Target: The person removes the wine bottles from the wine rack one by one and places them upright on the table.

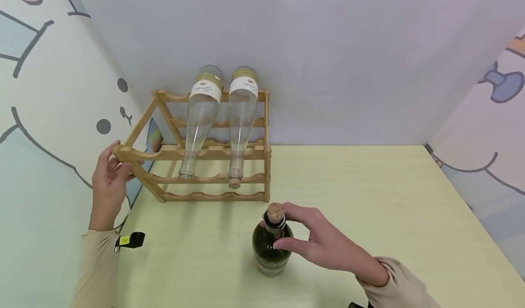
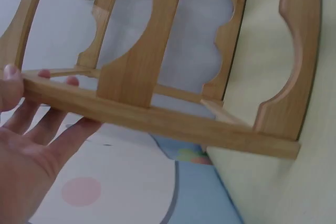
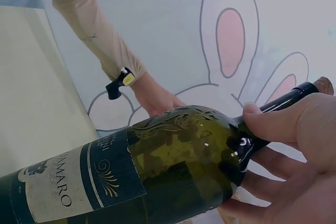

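Note:
In the head view my right hand (image 1: pixel 324 244) grips a dark green wine bottle (image 1: pixel 266 251) by its neck, thumb and fingers around it. A cork (image 1: pixel 275 211) plugs the top. The bottle stands roughly upright in front of a wooden wine rack (image 1: pixel 215 153); its label (image 3: pixel 58 187) shows in the right wrist view. My left hand (image 1: pixel 107 187) holds the rack's front left corner, with the thumb and fingers around the side bar (image 2: pixel 157 119) in the left wrist view.
Two clear bottles lie on the rack's top tier, necks toward me: the left clear bottle (image 1: pixel 201 121) and the right clear bottle (image 1: pixel 241 116), which has a cork (image 1: pixel 234 183). Walls with cartoon drawings border the pale yellow table (image 1: pixel 361 189).

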{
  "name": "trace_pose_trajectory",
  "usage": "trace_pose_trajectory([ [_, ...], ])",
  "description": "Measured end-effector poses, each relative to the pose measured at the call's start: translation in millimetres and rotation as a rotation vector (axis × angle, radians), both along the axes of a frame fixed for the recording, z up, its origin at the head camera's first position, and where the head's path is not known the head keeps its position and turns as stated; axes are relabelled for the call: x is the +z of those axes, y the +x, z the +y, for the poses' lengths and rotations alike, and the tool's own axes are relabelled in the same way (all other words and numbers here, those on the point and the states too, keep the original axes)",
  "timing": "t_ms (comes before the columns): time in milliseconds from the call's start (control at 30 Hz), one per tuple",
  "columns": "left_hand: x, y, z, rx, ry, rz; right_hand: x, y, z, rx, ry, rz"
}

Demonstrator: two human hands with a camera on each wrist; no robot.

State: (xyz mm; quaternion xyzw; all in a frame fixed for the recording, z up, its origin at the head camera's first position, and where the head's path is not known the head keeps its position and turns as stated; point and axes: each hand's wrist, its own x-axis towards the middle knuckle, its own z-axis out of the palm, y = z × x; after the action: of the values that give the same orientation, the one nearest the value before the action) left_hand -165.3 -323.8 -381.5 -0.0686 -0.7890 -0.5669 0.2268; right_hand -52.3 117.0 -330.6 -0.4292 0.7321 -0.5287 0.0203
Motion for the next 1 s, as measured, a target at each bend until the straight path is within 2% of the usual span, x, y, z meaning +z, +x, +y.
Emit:
trace_pose_trajectory([
  [100, 2.1, 1.7, -4.5, -0.010, -0.100, 0.003, 1.1, -0.9, 0.1, 0.009, 0.032, -0.032],
  [167, 3.2, 3.8, -5.2, 0.015, -0.177, 0.005, 1.9, 0.1, -1.1, 0.017, 0.035, -0.060],
  [233, 4.0, 5.8, -5.6, 0.036, -0.203, 0.007, 2.4, 1.6, -3.6, 0.023, 0.019, -0.080],
  [333, 4.5, 6.5, -6.6, 0.046, -0.192, 0.012, 2.1, 4.1, -8.5, 0.020, -0.021, -0.089],
  [600, 3.3, 1.7, 1.1, 0.063, -0.166, -0.003, -1.8, 7.1, -12.2, -0.026, -0.101, -0.007],
  [1000, 0.5, -5.1, 2.4, 0.081, -0.142, 0.012, 3.5, 4.8, 4.1, -0.128, -0.176, -0.002],
])
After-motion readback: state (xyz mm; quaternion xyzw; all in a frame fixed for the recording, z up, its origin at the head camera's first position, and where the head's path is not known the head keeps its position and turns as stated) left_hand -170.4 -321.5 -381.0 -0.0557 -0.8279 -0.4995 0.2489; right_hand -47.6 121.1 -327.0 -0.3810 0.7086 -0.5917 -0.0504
